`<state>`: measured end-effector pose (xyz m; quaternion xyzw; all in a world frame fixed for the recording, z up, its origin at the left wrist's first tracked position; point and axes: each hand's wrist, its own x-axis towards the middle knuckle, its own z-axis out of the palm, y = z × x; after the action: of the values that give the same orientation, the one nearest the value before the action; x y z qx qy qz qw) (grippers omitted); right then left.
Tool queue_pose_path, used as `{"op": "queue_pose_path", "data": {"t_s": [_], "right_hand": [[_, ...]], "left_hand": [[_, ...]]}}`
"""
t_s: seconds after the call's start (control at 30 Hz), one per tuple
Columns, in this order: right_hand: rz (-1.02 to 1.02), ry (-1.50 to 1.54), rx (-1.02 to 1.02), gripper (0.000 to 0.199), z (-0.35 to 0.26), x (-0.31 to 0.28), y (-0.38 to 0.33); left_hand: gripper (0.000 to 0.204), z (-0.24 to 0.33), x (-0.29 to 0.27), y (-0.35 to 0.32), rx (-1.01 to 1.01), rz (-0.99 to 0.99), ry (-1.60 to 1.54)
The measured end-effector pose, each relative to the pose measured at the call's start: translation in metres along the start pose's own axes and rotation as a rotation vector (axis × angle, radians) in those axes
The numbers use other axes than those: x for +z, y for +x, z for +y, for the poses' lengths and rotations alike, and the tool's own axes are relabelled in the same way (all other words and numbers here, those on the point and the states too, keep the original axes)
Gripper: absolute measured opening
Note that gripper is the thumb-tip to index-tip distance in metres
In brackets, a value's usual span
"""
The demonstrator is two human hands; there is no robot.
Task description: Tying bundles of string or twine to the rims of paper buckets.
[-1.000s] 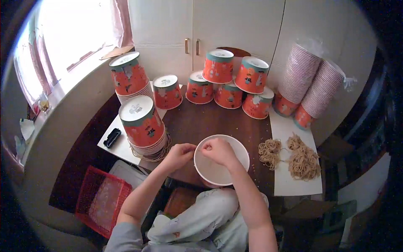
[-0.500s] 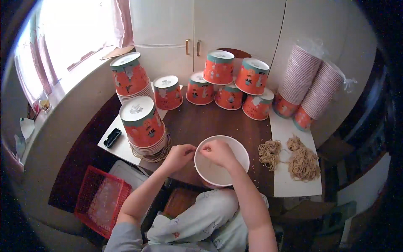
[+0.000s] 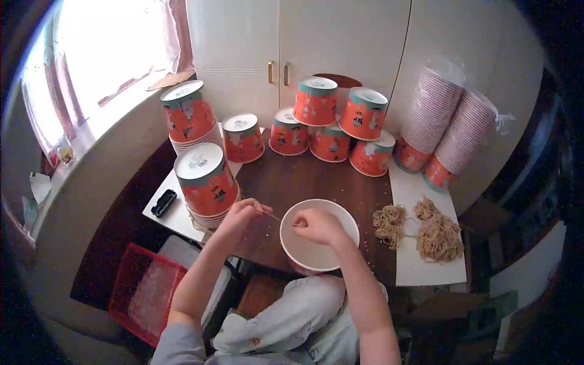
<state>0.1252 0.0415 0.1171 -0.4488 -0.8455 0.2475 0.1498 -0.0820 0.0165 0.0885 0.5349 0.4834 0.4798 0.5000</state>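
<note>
A white-lined paper bucket (image 3: 310, 252) stands mouth up at the table's near edge, in front of my lap. My left hand (image 3: 242, 216), left of the bucket, pinches a thin tan cord (image 3: 274, 215) that slants down toward the bucket's left rim. My right hand (image 3: 319, 226) is over the bucket's mouth, fingertips closed just inside the left wall; what they grip is too small to make out. Close behind my left hand stands a stack of upturned orange buckets (image 3: 207, 182), partly covered by that hand.
Several upturned orange buckets (image 3: 243, 140) line the table's back. Two tall bagged stacks of buckets (image 3: 432, 103) lean at the right, behind tangled tan cords (image 3: 438, 237) on a white board (image 3: 420, 271). At left are a black object (image 3: 164, 203) and a red basket (image 3: 146, 295).
My left hand has drawn away from the bucket's rim, up and to the left, with the cord stretched from its fingers. My right hand has shifted slightly down inside the bucket.
</note>
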Motion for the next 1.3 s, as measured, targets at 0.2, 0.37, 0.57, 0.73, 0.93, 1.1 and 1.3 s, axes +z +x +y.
{"op": "queue_pose_path", "data": {"t_s": [0.2,0.37,0.57,0.73,0.93,1.1,1.3], "right_hand": [[-0.089,-0.002,0.06,0.022,0.007,-0.006,-0.002],[-0.039,0.222,0.015,0.019,0.008,-0.016,-0.004],[0.031,0.641,-0.121,0.006,-0.006,-0.025,-0.007],[0.091,0.615,-0.256,0.012,0.008,-0.02,0.0],[0.209,0.245,-0.22,0.01,0.0,-0.019,-0.005],[0.22,0.136,-0.233,0.015,-0.006,-0.016,-0.008],[0.289,-0.009,-0.245,0.013,0.0,-0.003,-0.003]], "left_hand": [[0.009,0.021,-0.011,0.001,0.061,-0.316,-0.844],[0.007,0.042,0.006,0.003,-0.099,-0.281,-0.59],[0.016,0.043,0.025,0.011,-0.118,-0.274,-0.1],[0.019,0.035,0.029,0.018,0.115,-0.422,0.254],[0.016,0.036,0.027,0.016,0.053,-0.366,0.25],[0.014,0.028,0.022,0.019,-0.034,-0.349,0.221],[0.016,0.028,0.022,0.022,-0.054,-0.42,0.189]]}}
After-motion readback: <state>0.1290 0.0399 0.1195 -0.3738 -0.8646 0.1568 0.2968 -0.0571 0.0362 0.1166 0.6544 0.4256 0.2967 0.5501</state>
